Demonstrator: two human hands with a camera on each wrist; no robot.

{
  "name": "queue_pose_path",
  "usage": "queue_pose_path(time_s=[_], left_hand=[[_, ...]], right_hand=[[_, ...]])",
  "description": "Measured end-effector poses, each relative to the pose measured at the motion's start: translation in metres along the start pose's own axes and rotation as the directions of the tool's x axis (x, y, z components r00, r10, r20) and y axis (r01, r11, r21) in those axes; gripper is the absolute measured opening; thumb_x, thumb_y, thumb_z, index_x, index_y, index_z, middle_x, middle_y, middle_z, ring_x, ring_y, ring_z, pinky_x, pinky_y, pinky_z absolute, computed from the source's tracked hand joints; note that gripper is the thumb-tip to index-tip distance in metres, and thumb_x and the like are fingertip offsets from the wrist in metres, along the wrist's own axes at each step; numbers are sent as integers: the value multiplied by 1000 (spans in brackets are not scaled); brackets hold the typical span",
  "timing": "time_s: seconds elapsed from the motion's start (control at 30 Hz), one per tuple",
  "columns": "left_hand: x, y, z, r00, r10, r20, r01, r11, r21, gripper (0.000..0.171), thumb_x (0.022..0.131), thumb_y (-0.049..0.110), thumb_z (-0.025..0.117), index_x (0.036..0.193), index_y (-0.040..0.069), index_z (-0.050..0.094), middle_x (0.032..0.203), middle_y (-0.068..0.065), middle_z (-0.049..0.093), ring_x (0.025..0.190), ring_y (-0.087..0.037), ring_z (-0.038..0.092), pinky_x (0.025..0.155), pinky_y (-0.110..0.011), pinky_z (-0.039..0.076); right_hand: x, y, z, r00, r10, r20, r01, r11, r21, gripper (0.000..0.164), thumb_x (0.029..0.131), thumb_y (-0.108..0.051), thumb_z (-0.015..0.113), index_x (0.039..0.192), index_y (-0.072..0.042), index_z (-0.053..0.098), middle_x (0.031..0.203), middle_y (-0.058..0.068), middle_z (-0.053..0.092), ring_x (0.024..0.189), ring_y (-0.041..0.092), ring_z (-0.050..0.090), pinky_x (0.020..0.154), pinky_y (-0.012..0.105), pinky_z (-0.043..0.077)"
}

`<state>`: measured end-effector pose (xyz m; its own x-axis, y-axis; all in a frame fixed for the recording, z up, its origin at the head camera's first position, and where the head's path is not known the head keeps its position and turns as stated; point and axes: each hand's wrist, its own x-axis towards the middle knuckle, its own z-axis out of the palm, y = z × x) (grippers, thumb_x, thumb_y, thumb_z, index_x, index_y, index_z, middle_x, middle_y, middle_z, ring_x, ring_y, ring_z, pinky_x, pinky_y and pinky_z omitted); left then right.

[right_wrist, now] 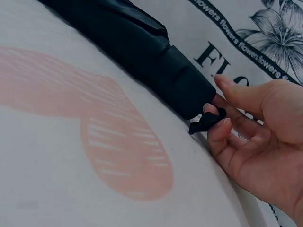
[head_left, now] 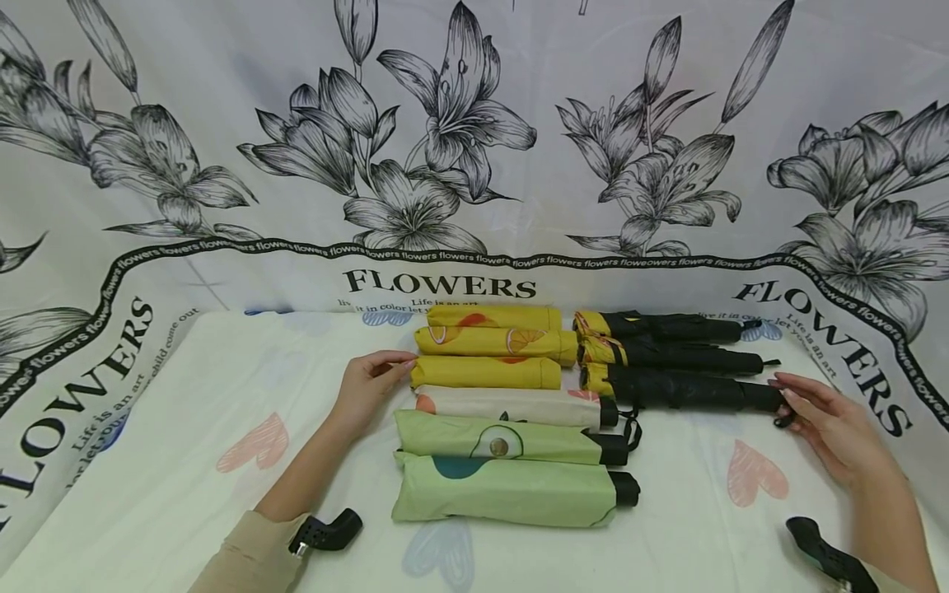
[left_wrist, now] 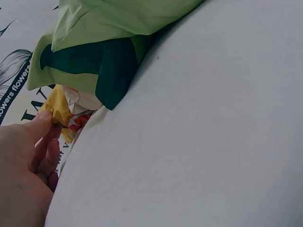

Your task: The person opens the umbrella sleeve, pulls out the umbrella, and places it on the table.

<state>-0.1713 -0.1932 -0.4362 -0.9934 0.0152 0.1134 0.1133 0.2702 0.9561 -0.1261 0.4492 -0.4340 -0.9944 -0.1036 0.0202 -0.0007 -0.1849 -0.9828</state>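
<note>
In the head view my left hand [head_left: 368,385] is at the left end of a yellow fruit-print folded umbrella [head_left: 482,373]. The left wrist view shows thumb and fingers pinching its yellow fabric [left_wrist: 59,106]. At the far end of the front black folded umbrella [head_left: 689,389], my right hand [head_left: 838,428] holds the tip, fingers curled about its black wrist strap [right_wrist: 206,122]. Close by in the right wrist view, the thumb lies beside the handle [right_wrist: 189,82]. Two more yellow umbrellas [head_left: 493,341] and two more black ones [head_left: 682,359] lie behind.
Nearer me, a white umbrella [head_left: 504,403] and two light green ones [head_left: 511,494] lie in the same column, black handles to the right. Beneath is a white heart-print cloth [head_left: 326,494]. A flower-print cloth [head_left: 549,165] rises at the back.
</note>
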Motion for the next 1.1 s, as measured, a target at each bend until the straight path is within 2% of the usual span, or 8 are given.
queue_pose_path(time_s=[0.13, 0.27, 0.37, 0.57, 0.73, 0.83, 0.97, 1.1], left_hand=[[-2, 2, -1, 1000, -8, 6, 9, 1000, -30, 26, 101, 8, 71, 122, -7, 74, 121, -24, 73, 88, -3, 64, 79, -15, 52], [-4, 4, -1, 999, -45, 5, 45, 998, -40, 27, 103, 10, 70, 125, -5, 73, 123, -21, 72, 90, -4, 64, 80, -15, 52], [-6, 6, -2, 998, -68, -1, 68, 997, -27, 28, 104, 12, 69, 127, -4, 73, 119, -18, 73, 92, -3, 63, 80, -15, 51], [-13, 12, -4, 995, -104, -4, 104, 995, -2, 31, 104, 15, 69, 131, -2, 71, 120, -15, 73, 93, -4, 63, 81, -16, 51], [-26, 20, -4, 993, -115, 17, 115, 993, 6, 31, 103, 12, 70, 129, -4, 71, 121, -18, 73, 91, -7, 63, 81, -17, 52], [-32, 23, -3, 993, -109, 40, 109, 994, 7, 28, 102, 11, 71, 123, -6, 72, 112, -12, 76, 87, -6, 63, 79, -17, 52], [-37, 22, 0, 993, -89, 79, 87, 996, 31, 23, 101, 9, 72, 117, -8, 74, 99, 0, 77, 81, -4, 58, 74, -16, 49], [-39, 20, 3, 992, -75, 100, 73, 997, 25, 22, 100, 8, 73, 117, -6, 74, 103, -7, 78, 85, -2, 60, 75, -15, 49]], right_hand=[[-1, -7, 5, 1000, -6, -28, 5, 1000, -9, 40, 109, 5, 48, 127, -19, 74, 116, -10, 76, 83, 11, 70, 62, 22, 50], [-5, -16, 12, 996, 14, -90, -21, 996, -81, 35, 109, 0, 53, 124, -24, 75, 113, -15, 75, 84, 8, 72, 62, 21, 51], [-7, -23, 18, 995, 12, -103, -25, 991, -130, 35, 109, -2, 55, 123, -27, 75, 113, -17, 75, 86, 6, 72, 65, 20, 53], [-8, -34, 39, 999, -24, -45, 16, 984, -176, 37, 109, 0, 53, 128, -25, 72, 116, -17, 75, 90, 5, 73, 71, 19, 54], [-5, -35, 67, 998, -45, 43, 54, 971, -232, 37, 109, 1, 53, 134, -20, 70, 120, -15, 74, 94, 5, 73, 73, 20, 53], [-3, -34, 88, 996, -48, 74, 69, 946, -317, 37, 109, -1, 54, 136, -20, 68, 122, -17, 73, 97, 3, 72, 75, 20, 53], [-1, -31, 119, 994, -37, 105, 80, 896, -437, 34, 109, -5, 55, 139, -18, 66, 124, -19, 71, 101, 1, 71, 78, 20, 55], [3, -25, 146, 988, -13, 153, 82, 888, -453, 32, 109, -6, 58, 140, -8, 63, 125, -16, 71, 103, 3, 72, 81, 23, 59]])
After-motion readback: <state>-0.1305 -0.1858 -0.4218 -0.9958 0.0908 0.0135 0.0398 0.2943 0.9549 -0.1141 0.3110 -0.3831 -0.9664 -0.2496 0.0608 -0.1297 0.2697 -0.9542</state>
